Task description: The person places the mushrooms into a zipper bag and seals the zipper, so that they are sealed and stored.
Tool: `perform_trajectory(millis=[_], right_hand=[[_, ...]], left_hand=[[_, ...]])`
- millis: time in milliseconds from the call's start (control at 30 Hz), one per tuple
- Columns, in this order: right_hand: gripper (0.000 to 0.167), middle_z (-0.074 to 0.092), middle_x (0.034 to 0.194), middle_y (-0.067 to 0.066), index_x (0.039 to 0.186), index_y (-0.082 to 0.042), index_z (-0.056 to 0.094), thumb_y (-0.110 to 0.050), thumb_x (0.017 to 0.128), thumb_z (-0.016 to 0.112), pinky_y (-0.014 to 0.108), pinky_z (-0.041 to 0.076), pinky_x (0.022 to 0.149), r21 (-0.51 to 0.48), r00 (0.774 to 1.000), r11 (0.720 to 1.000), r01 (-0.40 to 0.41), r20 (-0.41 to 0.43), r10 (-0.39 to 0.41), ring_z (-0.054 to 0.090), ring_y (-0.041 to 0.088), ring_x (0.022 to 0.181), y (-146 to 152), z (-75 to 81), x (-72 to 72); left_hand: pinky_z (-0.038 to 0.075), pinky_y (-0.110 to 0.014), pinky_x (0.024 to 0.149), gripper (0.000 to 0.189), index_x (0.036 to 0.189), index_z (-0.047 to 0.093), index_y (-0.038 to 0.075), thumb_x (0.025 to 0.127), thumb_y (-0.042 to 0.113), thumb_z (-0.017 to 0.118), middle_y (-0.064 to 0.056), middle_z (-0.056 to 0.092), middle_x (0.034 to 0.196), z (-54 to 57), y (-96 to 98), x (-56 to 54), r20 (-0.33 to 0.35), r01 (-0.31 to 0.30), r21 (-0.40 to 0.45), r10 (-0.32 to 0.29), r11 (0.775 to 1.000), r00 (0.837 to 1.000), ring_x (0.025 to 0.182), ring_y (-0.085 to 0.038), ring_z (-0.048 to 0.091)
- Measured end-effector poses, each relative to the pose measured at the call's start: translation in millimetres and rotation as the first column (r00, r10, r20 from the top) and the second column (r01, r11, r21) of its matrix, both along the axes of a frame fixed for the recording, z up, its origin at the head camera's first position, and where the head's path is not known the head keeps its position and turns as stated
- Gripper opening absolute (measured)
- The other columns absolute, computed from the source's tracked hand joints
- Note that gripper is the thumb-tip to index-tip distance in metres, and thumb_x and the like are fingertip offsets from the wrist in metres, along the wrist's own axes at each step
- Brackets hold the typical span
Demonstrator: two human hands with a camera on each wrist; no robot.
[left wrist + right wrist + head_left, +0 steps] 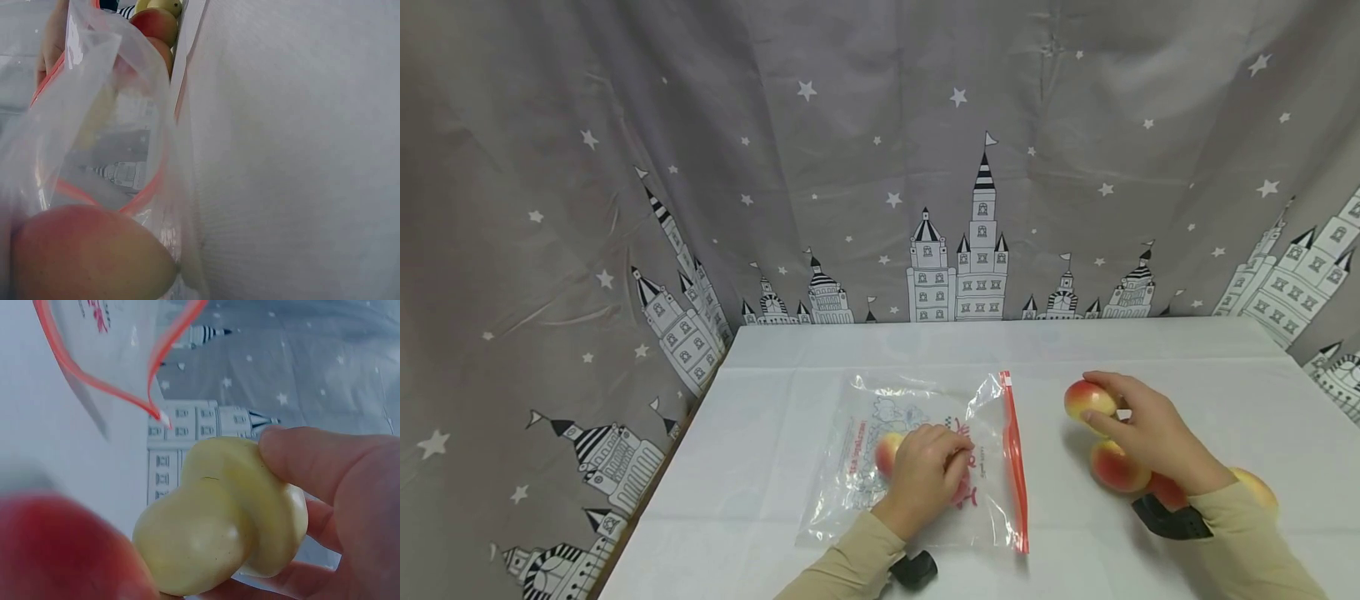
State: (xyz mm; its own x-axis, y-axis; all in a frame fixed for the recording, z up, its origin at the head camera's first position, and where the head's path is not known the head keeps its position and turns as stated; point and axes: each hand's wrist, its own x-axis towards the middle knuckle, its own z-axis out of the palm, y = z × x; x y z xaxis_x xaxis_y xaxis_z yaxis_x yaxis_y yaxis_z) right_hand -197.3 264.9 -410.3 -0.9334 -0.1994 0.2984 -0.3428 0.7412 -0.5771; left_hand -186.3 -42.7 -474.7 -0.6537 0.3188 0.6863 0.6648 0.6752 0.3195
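A clear zip bag (850,508) with a red zip edge lies on the white table, its mouth facing right. Inside it is a rounded red-and-yellow piece (887,454), seen large through the film in the left wrist view (87,253). My left hand (928,471) grips the bag's upper film with curled fingers. To the right, my right hand (1142,425) holds a toy mushroom (1088,400) between thumb and fingers. Its cap is red and yellow on top; the right wrist view shows its pale yellow stem (194,537) and underside.
Similar red-and-yellow pieces lie under and beside my right forearm, one below the hand (1120,467) and a yellow one (1257,490) farther right. A grey curtain (865,167) with castles and stars hangs behind the table (730,492).
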Motion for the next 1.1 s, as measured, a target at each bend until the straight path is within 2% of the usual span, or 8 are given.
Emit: perform_trajectory(millis=[100, 367, 467, 700, 900, 1100], right_hand=[[0.052, 0.066, 0.127, 0.024, 0.134, 0.001, 0.059, -0.011, 0.087, 0.078, 0.028, 0.055, 0.073, -0.01, 0.999, 1.0, -0.027, -0.019, 0.027, 0.067, 0.035, 0.098, -8, -3.5, 0.8], [0.052, 0.065, 0.128, 0.022, 0.134, -0.001, 0.059, -0.012, 0.087, 0.079, 0.025, 0.056, 0.072, -0.007, 0.996, 0.997, -0.083, 0.015, 0.083, 0.065, 0.027, 0.098, -22, -11.3, 2.0], [0.052, 0.065, 0.129, 0.021, 0.133, -0.002, 0.061, -0.01, 0.086, 0.079, 0.024, 0.055, 0.073, -0.007, 0.995, 0.995, -0.102, -0.011, 0.102, 0.064, 0.024, 0.099, -26, -13.9, 2.3], [0.05, 0.067, 0.127, 0.019, 0.129, -0.003, 0.063, -0.009, 0.083, 0.081, 0.024, 0.055, 0.072, 0.008, 0.986, 0.989, -0.151, -0.074, 0.151, 0.065, 0.029, 0.104, -34, -19.5, 3.7], [0.049, 0.069, 0.123, 0.016, 0.127, -0.004, 0.064, -0.01, 0.082, 0.082, 0.024, 0.054, 0.072, 0.022, 0.972, 0.979, -0.202, -0.12, 0.203, 0.062, 0.017, 0.101, -39, -26.8, 4.9], [0.047, 0.07, 0.121, 0.013, 0.125, -0.003, 0.065, -0.01, 0.082, 0.081, 0.025, 0.052, 0.072, 0.023, 0.959, 0.97, -0.244, -0.141, 0.245, 0.062, 0.015, 0.1, -44, -33.6, 5.8]], left_hand=[[0.051, -0.025, 0.073, 0.008, 0.09, 0.075, 0.015, 0.085, 0.009, 0.074, 0.006, 0.075, 0.085, 0.9, 0.1, 0.4, 0.002, 0.003, -0.001, -0.003, 1.0, 1.0, 0.08, -0.01, 0.065], [0.048, -0.023, 0.07, 0.006, 0.089, 0.073, 0.016, 0.086, 0.011, 0.072, 0.007, 0.073, 0.084, 0.9, 0.0, 0.9, 0.027, 0.002, -0.001, -0.002, 1.0, 1.0, 0.078, -0.009, 0.063], [0.047, -0.022, 0.069, 0.006, 0.088, 0.072, 0.017, 0.086, 0.011, 0.072, 0.008, 0.072, 0.083, 0.0, 0.4, 0.4, 0.018, -0.004, -0.004, 0.005, 1.0, 1.0, 0.076, -0.008, 0.062], [0.047, -0.022, 0.069, 0.008, 0.087, 0.07, 0.017, 0.085, 0.01, 0.072, 0.007, 0.071, 0.082, 0.4, 0.4, 0.0, 0.006, -0.004, -0.003, 0.004, 1.0, 1.0, 0.076, -0.008, 0.062], [0.048, -0.023, 0.069, 0.008, 0.088, 0.07, 0.017, 0.085, 0.01, 0.072, 0.007, 0.071, 0.082, 0.8, 0.0, 0.5, -0.009, 0.002, 0.005, -0.002, 1.0, 1.0, 0.077, -0.008, 0.062], [0.047, -0.023, 0.069, 0.008, 0.088, 0.071, 0.016, 0.085, 0.009, 0.073, 0.007, 0.071, 0.082, 1.4, -0.3, 1.0, -0.006, 0.0, 0.005, 0.0, 1.0, 1.0, 0.076, -0.008, 0.061]])
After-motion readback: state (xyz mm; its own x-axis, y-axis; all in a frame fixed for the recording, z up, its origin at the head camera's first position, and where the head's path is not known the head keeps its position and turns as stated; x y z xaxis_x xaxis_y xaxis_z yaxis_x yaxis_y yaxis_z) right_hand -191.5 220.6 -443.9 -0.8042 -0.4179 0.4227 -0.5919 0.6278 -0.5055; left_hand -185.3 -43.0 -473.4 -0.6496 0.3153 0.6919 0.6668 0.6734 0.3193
